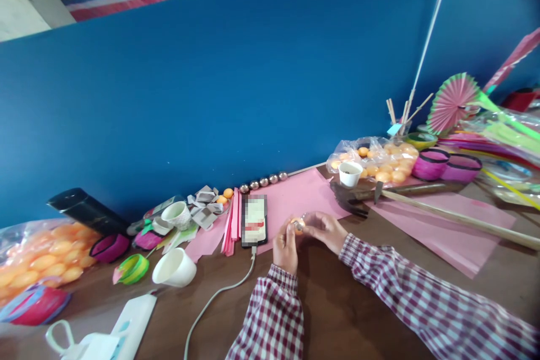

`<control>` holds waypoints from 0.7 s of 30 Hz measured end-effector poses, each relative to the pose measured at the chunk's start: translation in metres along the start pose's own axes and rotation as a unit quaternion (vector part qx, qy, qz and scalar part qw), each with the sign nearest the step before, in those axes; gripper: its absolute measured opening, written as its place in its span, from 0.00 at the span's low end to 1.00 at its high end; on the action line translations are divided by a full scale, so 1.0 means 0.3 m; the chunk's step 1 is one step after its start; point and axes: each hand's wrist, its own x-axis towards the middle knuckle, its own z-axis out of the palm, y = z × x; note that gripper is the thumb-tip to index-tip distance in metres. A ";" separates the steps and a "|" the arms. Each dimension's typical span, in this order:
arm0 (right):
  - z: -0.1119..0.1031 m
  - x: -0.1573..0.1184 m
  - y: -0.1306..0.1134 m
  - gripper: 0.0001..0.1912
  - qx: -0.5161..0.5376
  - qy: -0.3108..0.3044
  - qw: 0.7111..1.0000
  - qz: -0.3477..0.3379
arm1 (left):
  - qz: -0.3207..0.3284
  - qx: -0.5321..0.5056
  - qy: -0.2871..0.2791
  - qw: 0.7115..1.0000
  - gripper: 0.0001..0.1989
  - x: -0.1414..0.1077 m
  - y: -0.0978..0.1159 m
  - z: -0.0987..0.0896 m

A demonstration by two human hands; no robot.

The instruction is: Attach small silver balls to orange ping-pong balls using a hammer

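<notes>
Between my two hands, a small orange ball (pixel 298 225) with a silvery part on it is pinched over the near edge of a pink sheet (pixel 291 197). The fingertips of my left hand (pixel 286 247) close on its left side. My right hand (pixel 327 229) grips it from the right, thumb and finger together. Just left of my hands lies a phone (pixel 254 222) with a white cable plugged in. Behind the phone, several shiny metal balls (pixel 264 181) stand in a row along the blue wall.
A hammer (pixel 455 214) and a claw-headed tool (pixel 348 199) lie at the right. Bags of orange balls (pixel 390 163) flank the table. White cups (pixel 174 268), a power strip (pixel 134 326) and a black object (pixel 86 209) are at left. A pink fan (pixel 453 102) stands far right.
</notes>
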 end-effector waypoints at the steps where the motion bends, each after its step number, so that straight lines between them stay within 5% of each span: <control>1: 0.001 -0.001 -0.001 0.17 -0.001 0.008 1.000 -0.002 | -0.020 -0.029 0.002 0.999 0.20 -0.001 0.002 0.005; 7: 0.003 -0.006 -0.018 0.17 0.010 0.000 1.000 -0.011 | -0.025 -0.024 -0.032 0.999 0.19 -0.004 0.031 0.012; 12: 0.007 -0.004 -0.021 0.14 -0.032 0.002 0.999 -0.039 | 0.012 0.047 -0.015 0.999 0.17 0.008 0.036 0.004; 16: 0.025 -0.024 -0.047 0.11 -0.106 0.013 0.992 -0.063 | -0.022 0.006 -0.004 1.000 0.18 0.015 0.014 0.004; 21: -0.062 -0.124 -0.140 0.09 -0.316 0.087 0.927 -0.179 | -0.112 -0.173 -0.009 0.978 0.16 0.004 0.029 0.013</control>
